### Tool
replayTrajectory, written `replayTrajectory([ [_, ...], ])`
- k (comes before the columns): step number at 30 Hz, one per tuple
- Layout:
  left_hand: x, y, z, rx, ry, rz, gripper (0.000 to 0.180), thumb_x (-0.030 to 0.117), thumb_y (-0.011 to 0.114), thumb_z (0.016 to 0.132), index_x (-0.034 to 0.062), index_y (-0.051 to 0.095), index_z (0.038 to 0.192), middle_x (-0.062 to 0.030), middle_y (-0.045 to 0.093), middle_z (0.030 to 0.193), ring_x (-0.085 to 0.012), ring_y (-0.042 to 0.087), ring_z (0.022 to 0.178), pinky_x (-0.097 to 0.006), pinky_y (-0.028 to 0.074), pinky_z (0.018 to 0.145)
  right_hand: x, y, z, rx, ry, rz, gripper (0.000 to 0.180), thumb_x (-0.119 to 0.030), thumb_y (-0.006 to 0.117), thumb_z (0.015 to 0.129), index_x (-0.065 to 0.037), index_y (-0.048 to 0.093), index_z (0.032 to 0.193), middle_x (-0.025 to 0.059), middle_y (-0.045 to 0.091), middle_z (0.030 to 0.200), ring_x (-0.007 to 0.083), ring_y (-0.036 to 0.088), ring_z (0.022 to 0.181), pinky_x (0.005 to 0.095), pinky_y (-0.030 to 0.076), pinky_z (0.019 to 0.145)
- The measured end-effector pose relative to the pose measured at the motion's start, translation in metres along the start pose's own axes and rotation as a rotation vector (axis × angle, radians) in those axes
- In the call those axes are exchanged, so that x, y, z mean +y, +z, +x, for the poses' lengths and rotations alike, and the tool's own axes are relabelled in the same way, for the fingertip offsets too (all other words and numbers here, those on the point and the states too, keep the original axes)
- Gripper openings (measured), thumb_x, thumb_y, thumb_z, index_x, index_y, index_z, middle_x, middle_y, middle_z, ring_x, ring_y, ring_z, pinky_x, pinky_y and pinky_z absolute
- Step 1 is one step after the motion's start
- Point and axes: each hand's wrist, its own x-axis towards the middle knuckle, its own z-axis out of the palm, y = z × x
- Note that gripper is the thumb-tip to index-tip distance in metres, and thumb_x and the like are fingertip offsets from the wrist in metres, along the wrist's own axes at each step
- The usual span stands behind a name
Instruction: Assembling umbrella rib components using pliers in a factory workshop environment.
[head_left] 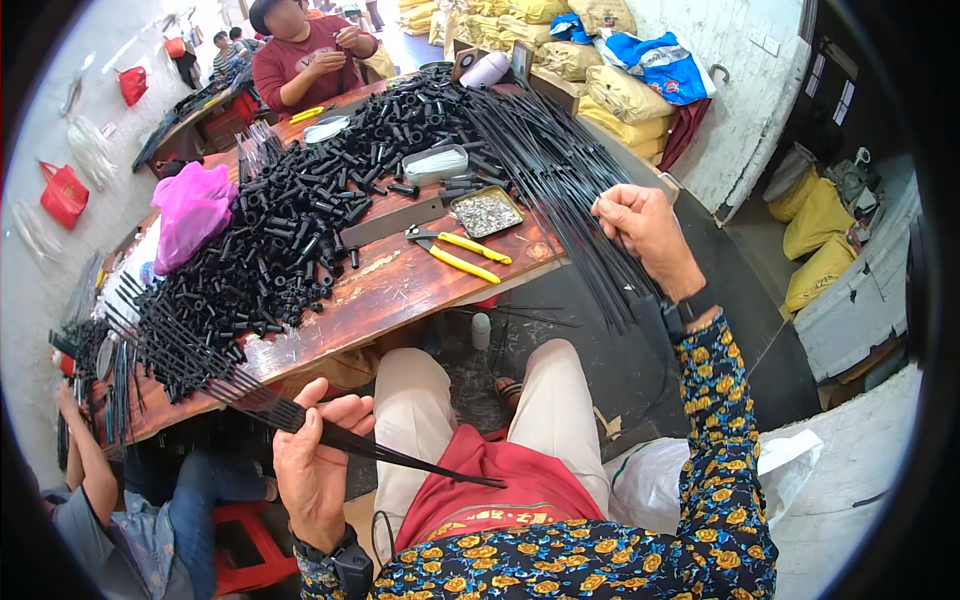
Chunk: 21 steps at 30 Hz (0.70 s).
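Note:
My left hand point(310, 470) is palm up near my left thigh, with its thumb over a bundle of thin black rods point(245, 392). The rods fan out over the table's left part, and their other ends come together above my lap. My right hand point(645, 235) is raised at the right, thumb and fingertips pinched; anything between them is too small to make out. Beside and below it, a long spread of black rods point(560, 175) overhangs the table's right edge. A heap of short black tubular parts point(300, 215) covers much of the wooden table point(365, 300).
Yellow-handled pliers point(462, 258), a tray of small metal pieces point(486, 212) and a clear plastic box point(435, 165) lie mid-table. A pink bag point(193, 215) sits left. One person point(305, 65) works across the table, another point(110, 510) at lower left. Yellow sacks point(625, 100) are stacked behind.

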Motion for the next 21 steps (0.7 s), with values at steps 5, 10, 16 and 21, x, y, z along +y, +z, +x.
replayTrajectory([
  [5,0.019,0.019,-0.009,-0.078,0.065,0.054,0.037,0.015,0.046,0.099,-0.0064,0.043,0.130,-0.0289,0.064,0.109,-0.0430,0.062,0.106,-0.053,0.051,0.093,-0.037,0.062,-0.047,-0.027,-0.036,0.110,0.020,-0.019,0.059,0.094,-0.001,0.064,0.086,-0.0018,0.057,0.064,-0.0004,0.040,0.045,0.0159,0.027,0.041],
  [10,0.032,0.045,-0.008,-0.209,0.007,0.053,0.037,0.015,0.046,0.100,-0.0073,0.045,0.129,-0.0288,0.063,0.112,-0.0415,0.062,0.108,-0.050,0.050,0.094,-0.046,0.120,-0.100,-0.232,0.022,0.223,0.022,-0.020,0.059,0.093,-0.001,0.065,0.085,-0.0007,0.060,0.064,-0.0005,0.042,0.047,0.0159,0.030,0.042],
  [16,0.037,0.051,0.003,-0.209,-0.027,0.063,0.043,0.016,0.047,0.100,-0.0066,0.041,0.135,-0.0285,0.059,0.120,-0.0409,0.060,0.112,-0.049,0.050,0.097,-0.024,0.180,-0.141,-0.429,-0.022,0.309,0.011,-0.009,0.064,0.092,0.002,0.063,0.089,0.0002,0.060,0.069,0.0043,0.050,0.058,0.0225,0.040,0.052],
  [21,0.041,0.050,0.020,-0.182,0.010,0.068,0.044,0.017,0.046,0.100,-0.0071,0.039,0.136,-0.0271,0.059,0.120,-0.0389,0.061,0.111,-0.048,0.052,0.095,-0.020,0.183,-0.145,-0.447,-0.220,0.117,0.010,-0.006,0.066,0.087,0.003,0.062,0.090,0.0104,0.058,0.063,0.0109,0.053,0.054,0.0279,0.042,0.049],
])
